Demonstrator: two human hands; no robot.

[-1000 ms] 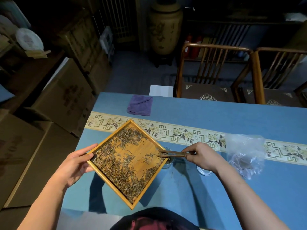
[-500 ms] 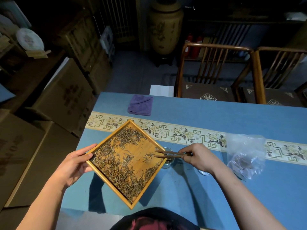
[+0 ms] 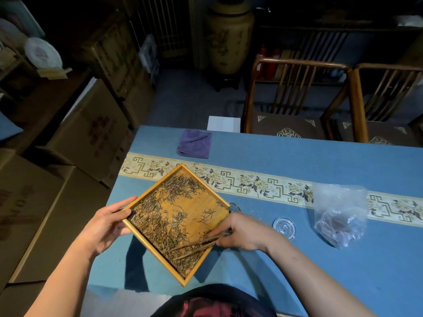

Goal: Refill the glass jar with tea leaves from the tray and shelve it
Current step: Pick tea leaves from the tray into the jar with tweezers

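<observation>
right grip: right hand (image 3: 245, 229) pinches wooden tongs (image 3: 201, 242), tips pointing left and down into the leaves – whether the tips are pressed together on any leaf I can't tell.
left grip: left hand (image 3: 107, 223) holds the tray (image 3: 183, 282) at its left corner, thumb curled over the rim, fingers underneath. Tray is lifted and turned corner-on, not flat on the worktop (image 3: 320, 161).
tea leaves (image 3: 160, 227): piled thick along the tray edge nearest the left grip and down to the near corner; thin scatter toward the right grip.
glass jar (image 3: 233, 205): just behind the right grip, tucked under the tray's right corner – only an arc of rim shows. Fill level hidden.
lid (image 3: 283, 227): clear glass disc, probably the jar's, flat on the worktop just right of the right grip.
further out: plastic bag (image 3: 338, 216) well right of the lid; purple cloth (image 3: 194, 144) far side of the worktop, well apart.
step (judgement): gathering leaves toward the jar corner; refill not done, shelving not started.
risk 1: jar mouth mostly hidden under the tray corner – leaves swept blind could miss it and land on the worktop.
risk 2: one-corner hold; extra tilt would slide the heap out at once.
risk 3: tray corner or right wrist knocking the jar over.
</observation>
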